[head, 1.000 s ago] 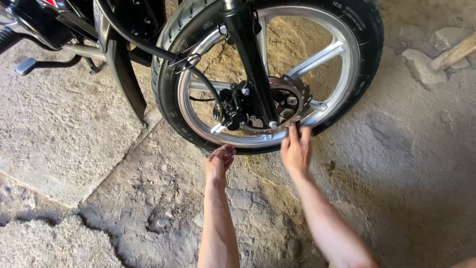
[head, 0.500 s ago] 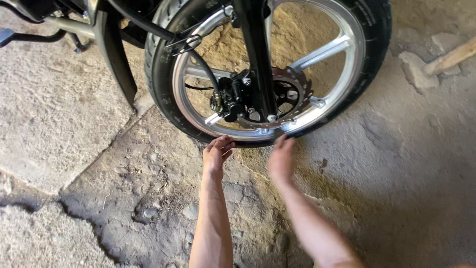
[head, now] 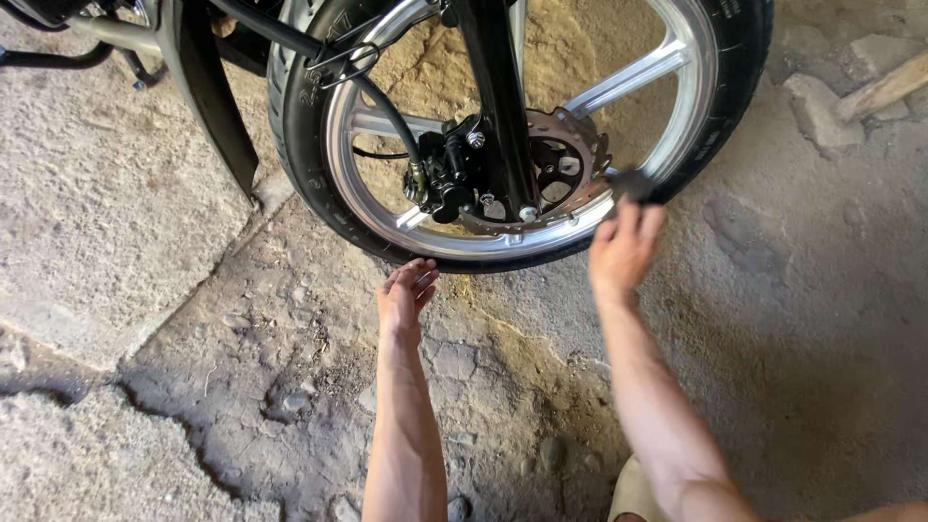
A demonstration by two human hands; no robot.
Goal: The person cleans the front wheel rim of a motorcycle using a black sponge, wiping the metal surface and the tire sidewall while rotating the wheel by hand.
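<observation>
No packages, labels, signs or screens visible in this view.

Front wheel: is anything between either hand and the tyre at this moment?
Nothing visible. The right hand reaches the lower right of the tyre, fingertips against it. The left hand lies open just under the tyre's bottom edge; contact there cannot be told. Only bare cracked ground lies around them.
</observation>
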